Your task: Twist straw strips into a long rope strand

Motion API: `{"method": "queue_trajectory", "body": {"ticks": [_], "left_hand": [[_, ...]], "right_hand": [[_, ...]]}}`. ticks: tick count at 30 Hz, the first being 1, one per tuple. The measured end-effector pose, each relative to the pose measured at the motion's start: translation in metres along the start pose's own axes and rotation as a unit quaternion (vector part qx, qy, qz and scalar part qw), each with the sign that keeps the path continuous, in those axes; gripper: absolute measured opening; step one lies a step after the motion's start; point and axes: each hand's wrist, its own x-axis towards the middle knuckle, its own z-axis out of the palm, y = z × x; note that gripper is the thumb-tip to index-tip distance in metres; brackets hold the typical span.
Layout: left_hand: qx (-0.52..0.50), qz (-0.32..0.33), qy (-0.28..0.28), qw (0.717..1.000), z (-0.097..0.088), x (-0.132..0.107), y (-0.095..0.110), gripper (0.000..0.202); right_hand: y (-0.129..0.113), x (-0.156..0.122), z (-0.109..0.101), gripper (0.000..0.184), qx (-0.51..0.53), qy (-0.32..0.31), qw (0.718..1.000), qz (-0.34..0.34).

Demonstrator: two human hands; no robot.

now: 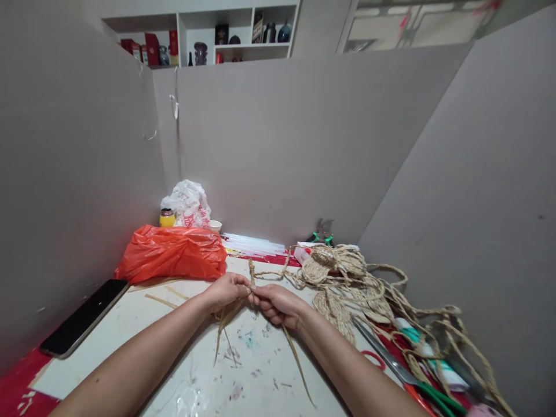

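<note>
- While the flat white surface [191, 376] spreads before the crumpled orange plastic bag [174, 252], left hand [230, 289] and right hand [275, 304] meet right of the bag.
- Thin tan plant-fibre braid [251, 269], pinched there by both: plaiting, apparently.
- Loose strand [299, 365]: the next fold likely calls for tension.

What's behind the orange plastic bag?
A yellow jar, a crumpled white bag and a white cup. The orange plastic bag covers their bottoms; anything lower there is hidden.

The straw strands [296, 358] are yellowish brown, the plaited cord [332, 310] paler tan. The white worktop [260, 368] has teal and purplish blotches; the plastic bag [174, 255] is orange-red.
</note>
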Motion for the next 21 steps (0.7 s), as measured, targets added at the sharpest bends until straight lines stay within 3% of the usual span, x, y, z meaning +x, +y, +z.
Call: {"method": "queue_trajectory", "body": {"ticks": [6,11,14,17,21], "left_hand": [[0.119,0.026,0.038,0.992,0.002,-0.001,-0.001,0.017],[0.263,0.041,0.057,0.962,-0.006,-0.006,0.006,0.011],[0.326,0.057,0.076,0.941,-0.005,-0.013,0.013,0.017],[0.429,0.059,0.089,0.897,0.006,-0.022,0.02,0.023],[0.576,0.039,0.086,0.812,0.029,-0.033,0.024,0.028]], "right_hand": [[0.005,0.003,0.003,0.021,0.007,0.025,1.0,-0.012],[0.011,0.007,0.011,0.02,0.009,0.099,0.994,-0.042],[0.012,0.008,0.014,0.018,0.016,0.118,0.992,-0.051],[0.011,0.008,0.016,0.02,0.034,0.117,0.991,-0.05],[0.009,0.007,0.015,0.028,0.062,0.088,0.994,-0.032]]}}
